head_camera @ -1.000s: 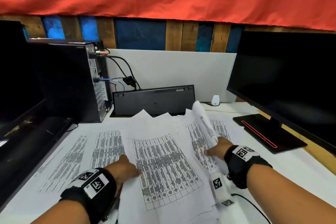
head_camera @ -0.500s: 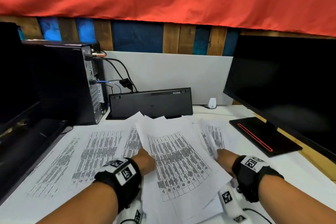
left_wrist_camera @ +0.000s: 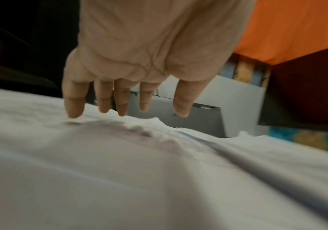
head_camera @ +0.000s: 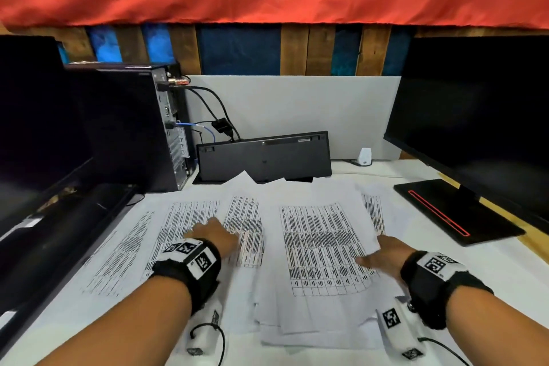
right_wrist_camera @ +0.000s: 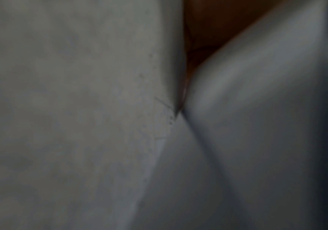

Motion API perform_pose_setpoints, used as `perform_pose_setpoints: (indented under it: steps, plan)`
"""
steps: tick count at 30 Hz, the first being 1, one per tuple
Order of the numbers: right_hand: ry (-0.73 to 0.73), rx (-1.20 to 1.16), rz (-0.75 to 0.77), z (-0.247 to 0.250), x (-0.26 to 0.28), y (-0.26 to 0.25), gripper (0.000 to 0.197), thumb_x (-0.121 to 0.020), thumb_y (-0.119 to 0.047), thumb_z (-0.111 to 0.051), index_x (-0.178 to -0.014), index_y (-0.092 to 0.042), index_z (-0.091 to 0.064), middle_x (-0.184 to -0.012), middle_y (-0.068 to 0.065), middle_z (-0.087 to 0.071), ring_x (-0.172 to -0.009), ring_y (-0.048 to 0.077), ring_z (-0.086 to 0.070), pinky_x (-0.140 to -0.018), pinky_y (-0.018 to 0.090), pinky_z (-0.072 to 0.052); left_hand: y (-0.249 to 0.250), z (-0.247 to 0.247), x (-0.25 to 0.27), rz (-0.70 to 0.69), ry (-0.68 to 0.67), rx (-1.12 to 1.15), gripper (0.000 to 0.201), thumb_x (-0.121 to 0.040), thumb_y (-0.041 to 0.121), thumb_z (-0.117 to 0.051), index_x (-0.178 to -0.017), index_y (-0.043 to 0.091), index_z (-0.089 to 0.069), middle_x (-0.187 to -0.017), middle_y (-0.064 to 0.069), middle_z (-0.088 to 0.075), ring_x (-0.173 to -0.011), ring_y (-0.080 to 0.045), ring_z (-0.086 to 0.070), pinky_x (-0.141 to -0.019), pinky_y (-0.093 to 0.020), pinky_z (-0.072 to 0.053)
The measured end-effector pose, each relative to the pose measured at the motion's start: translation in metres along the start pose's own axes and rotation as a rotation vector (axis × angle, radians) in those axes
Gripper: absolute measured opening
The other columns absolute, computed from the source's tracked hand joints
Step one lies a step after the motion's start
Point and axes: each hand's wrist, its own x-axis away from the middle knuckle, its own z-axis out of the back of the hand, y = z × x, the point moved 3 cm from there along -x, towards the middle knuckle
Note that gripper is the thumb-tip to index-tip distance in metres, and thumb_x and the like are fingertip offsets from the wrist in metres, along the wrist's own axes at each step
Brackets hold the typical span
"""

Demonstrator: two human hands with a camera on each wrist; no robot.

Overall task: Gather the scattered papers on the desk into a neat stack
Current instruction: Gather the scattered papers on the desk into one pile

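2 hands work in front of the keyboard (head_camera: pixel 264 157): left hand (head_camera: pixel 215 232) flat, fingers spread on papers (head_camera: pixel 190 226), right hand (head_camera: pixel 381 255) pinching the stack (head_camera: pixel 323 249), which may crumple.

Right wrist view: blurred grey papers (right_wrist_camera: pixel 80 124) fill the frame; right hand (head_camera: pixel 383 255) fingers hidden under a sheet edge in the head view. Left wrist view: papers blurred, print unreadable. Monitors (head_camera: pixel 481 116) cut off at both edges. Print on sheets too small to read.
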Motion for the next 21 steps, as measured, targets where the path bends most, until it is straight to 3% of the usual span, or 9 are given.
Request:
perform_pose_setpoints:
  steps: [2,5,7,9,11,13,16,19,21]
  plan:
    - [0.001,0.030,-0.005,-0.002,-0.004,0.001,0.083,-0.073,-0.041,-0.076,-0.139,-0.005,-0.041,-0.141,0.011,-0.049,-0.126,0.027,-0.050,-0.103,0.032,-0.041,-0.019,0.004,-0.009,0.043,0.010,-0.014,0.056,-0.089,0.039,-0.052,-0.133,0.007,-0.043,-0.140,-0.016,-0.049,-0.127,-0.034,-0.049,-0.106,-0.039,-0.041]
    - [0.012,0.026,-0.032,-0.001,0.005,-0.007,0.074,-0.090,-0.049,-0.053,-0.145,-0.005,-0.031,-0.148,0.012,-0.039,-0.133,0.029,-0.041,-0.103,0.031,-0.036,-0.024,0.000,-0.014,-0.031,-0.050,-0.004,0.038,-0.096,0.014,-0.045,-0.130,-0.002,-0.053,-0.133,-0.018,-0.056,-0.123,-0.032,-0.055,-0.094,-0.030,-0.045]
    - [0.028,0.036,-0.058,0.002,0.010,-0.012,0.071,-0.096,-0.051,-0.037,-0.147,-0.003,-0.024,-0.154,0.013,-0.029,-0.140,0.028,-0.032,-0.107,0.031,-0.030,-0.017,-0.006,-0.013,-0.083,-0.115,-0.015,0.036,-0.097,0.011,-0.045,-0.128,-0.006,-0.056,-0.131,-0.018,-0.059,-0.122,-0.030,-0.056,-0.079,-0.027,-0.045]
    - [0.053,0.018,-0.053,0.003,0.009,-0.013,0.067,-0.099,-0.046,-0.032,-0.146,0.000,-0.026,-0.154,0.015,-0.028,-0.140,0.027,-0.031,-0.108,0.028,-0.027,-0.005,-0.011,-0.009,-0.121,-0.149,-0.022,0.038,-0.095,0.015,-0.049,-0.127,-0.004,-0.057,-0.130,-0.017,-0.060,-0.121,-0.030,-0.057,-0.069,-0.022,-0.043]
    - [0.064,0.040,-0.034,0.003,0.014,-0.011,0.056,-0.099,-0.038,-0.039,-0.142,-0.002,-0.034,-0.148,0.014,-0.039,-0.134,0.026,-0.040,-0.099,0.025,-0.033,0.000,-0.012,-0.004,-0.066,-0.123,-0.046,0.047,-0.089,0.028,-0.056,-0.130,0.005,-0.053,-0.134,-0.014,-0.056,-0.124,-0.031,-0.053,-0.085,-0.028,-0.047]
    - [0.057,0.018,-0.026,0.002,0.012,-0.004,0.049,-0.097,-0.029,-0.050,-0.137,-0.002,-0.042,-0.140,0.013,-0.049,-0.126,0.027,-0.048,-0.089,0.022,-0.035,-0.001,-0.009,-0.002,0.023,-0.042,-0.082,0.065,-0.079,0.044,-0.064,-0.133,0.012,-0.043,-0.138,-0.013,-0.047,-0.129,-0.034,-0.044,-0.102,-0.042,-0.040]
    - [0.033,0.008,-0.029,0.002,0.016,-0.003,0.064,-0.095,-0.033,-0.053,-0.144,0.000,-0.029,-0.150,0.013,-0.037,-0.136,0.027,-0.038,-0.101,0.025,-0.033,0.000,-0.002,0.003,0.050,-0.005,0.024,0.079,-0.075,0.047,-0.074,-0.135,0.008,-0.039,-0.139,-0.015,-0.047,-0.128,-0.033,-0.048,-0.105,-0.038,-0.044]
    - [0.007,-0.002,-0.013,0.002,0.016,-0.006,0.074,-0.095,-0.044,-0.048,-0.148,0.000,-0.021,-0.154,0.010,-0.028,-0.142,0.026,-0.028,-0.110,0.026,-0.025,0.004,0.003,0.008,0.022,-0.061,0.125,0.067,-0.091,0.042,-0.062,-0.139,0.000,-0.043,-0.142,-0.013,-0.050,-0.131,-0.027,-0.049,-0.106,-0.028,-0.042]
    - [0.014,-0.012,0.000,0.003,0.022,-0.010,0.075,-0.094,-0.047,-0.047,-0.148,-0.001,-0.021,-0.154,0.010,-0.027,-0.142,0.027,-0.028,-0.111,0.029,-0.025,0.009,0.005,0.010,0.001,-0.112,0.186,0.059,-0.094,0.035,-0.060,-0.137,-0.002,-0.043,-0.140,-0.015,-0.051,-0.127,-0.028,-0.052,-0.098,-0.027,-0.043]
